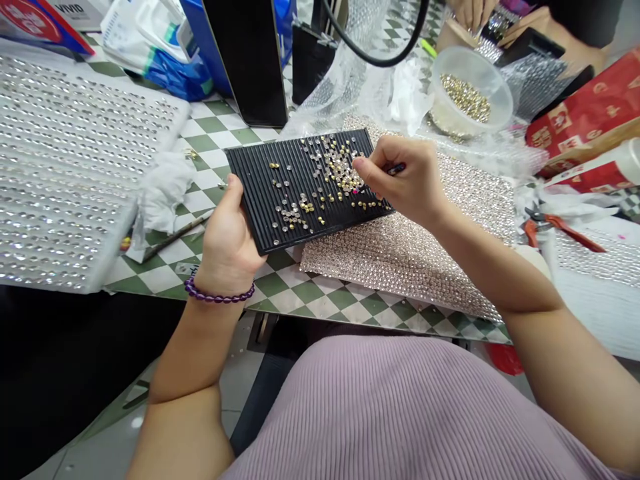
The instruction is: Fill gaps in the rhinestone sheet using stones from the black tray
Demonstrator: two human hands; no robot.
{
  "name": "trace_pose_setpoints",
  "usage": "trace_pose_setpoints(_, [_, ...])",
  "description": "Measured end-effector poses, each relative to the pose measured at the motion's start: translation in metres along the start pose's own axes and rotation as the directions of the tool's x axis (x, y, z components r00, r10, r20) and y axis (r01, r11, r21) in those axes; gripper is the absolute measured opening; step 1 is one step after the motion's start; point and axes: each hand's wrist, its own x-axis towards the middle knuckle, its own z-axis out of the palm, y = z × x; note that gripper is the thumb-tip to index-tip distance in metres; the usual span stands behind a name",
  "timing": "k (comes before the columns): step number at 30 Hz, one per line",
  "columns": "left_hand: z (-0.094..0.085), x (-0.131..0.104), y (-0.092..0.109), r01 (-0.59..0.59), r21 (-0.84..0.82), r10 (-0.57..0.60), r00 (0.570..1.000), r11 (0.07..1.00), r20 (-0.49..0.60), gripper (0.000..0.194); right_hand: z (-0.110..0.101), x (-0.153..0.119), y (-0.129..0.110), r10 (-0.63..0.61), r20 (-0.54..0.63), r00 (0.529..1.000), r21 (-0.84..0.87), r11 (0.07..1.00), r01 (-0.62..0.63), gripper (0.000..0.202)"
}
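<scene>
My left hand (227, 243) grips the left end of a black ridged tray (263, 193), its thumb on the edge. Loose rhinestones (340, 167), clear and gold-toned, lie scattered over the grooves, thickest toward the right half. Above that right end, my right hand (407, 177) is closed around a thin dark pen-like tool (397, 169). A small pink spot at the tool's lower end seems to touch the stones; most of the tool is hidden by the fingers. Under the tray's right side spreads a sheet covered with rhinestones (400, 260).
A white pad with rows of stones (75, 180) lies left. A plastic tub of gold stones (470, 90) stands back right, near another person's hand (473, 13). Red-handled pliers (565, 230) rest at right. A black upright panel (247, 60) rises behind the tray.
</scene>
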Motion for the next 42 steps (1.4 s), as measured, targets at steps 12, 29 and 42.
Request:
trace_pose_setpoints(12, [-0.001, 0.002, -0.003, -0.008, 0.010, 0.008, 0.999, 1.000, 0.040, 0.047, -0.001, -0.001, 0.000, -0.038, -0.018, 0.999, 0.016, 0.999, 0.038, 0.038])
trace_pose_setpoints(29, [-0.003, 0.000, -0.001, -0.126, 0.080, 0.107, 0.973, 0.989, 0.207, 0.049, -0.024, -0.116, -0.001, 0.009, -0.013, 1.000, -0.009, 1.000, -0.009, 0.029])
trace_pose_setpoints(42, [-0.003, -0.002, -0.001, -0.085, 0.113, 0.064, 0.982, 0.990, 0.176, 0.046, -0.018, -0.106, -0.006, -0.058, 0.101, 0.993, -0.051, 0.997, 0.063, 0.032])
